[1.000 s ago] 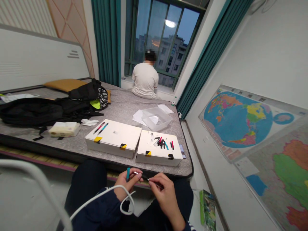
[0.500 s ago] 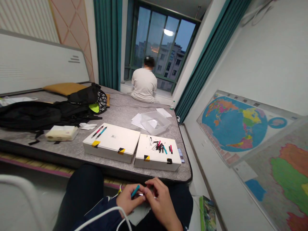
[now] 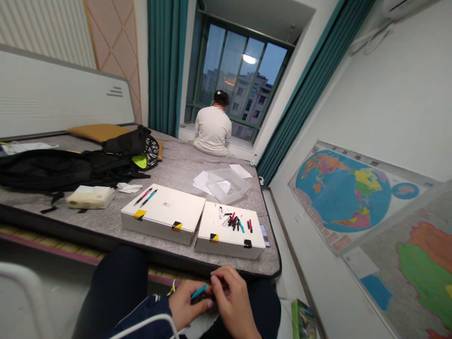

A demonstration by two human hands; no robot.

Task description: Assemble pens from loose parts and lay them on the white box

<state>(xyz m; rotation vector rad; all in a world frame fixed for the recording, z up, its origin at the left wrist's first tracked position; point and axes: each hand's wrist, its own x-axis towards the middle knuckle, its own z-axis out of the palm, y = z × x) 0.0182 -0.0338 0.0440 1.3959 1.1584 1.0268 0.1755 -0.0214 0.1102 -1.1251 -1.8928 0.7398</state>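
My left hand (image 3: 186, 303) is closed around a blue pen barrel (image 3: 198, 292), which sticks up slantwise between thumb and fingers. Close beside it, my right hand (image 3: 235, 301) has its thumb and fingers pinched together near the barrel's lower end. Whatever those right fingertips hold is too small and hidden to make out. Both hands are above my lap. In front of them, a white box (image 3: 215, 249) bears a pile of black, red, blue and clear pen parts (image 3: 233, 221). On the other white box (image 3: 190, 202) lie a red pen (image 3: 143, 196) and a blue pen (image 3: 149, 198).
Behind the boxes is a clear plastic bin (image 3: 231, 190) among paper sheets. A tissue pack (image 3: 90, 197) and black bag (image 3: 45, 167) lie left on the bed. A phone (image 3: 264, 235) pokes out at right. A white cable (image 3: 151, 320) crosses my left sleeve. A person (image 3: 213, 129) sits by the window.
The view has tilted slightly upward. My right fingers have shifted a little against the left hand, and the shiny bit seen between the hands no longer shows. The blue barrel stays in my left hand.
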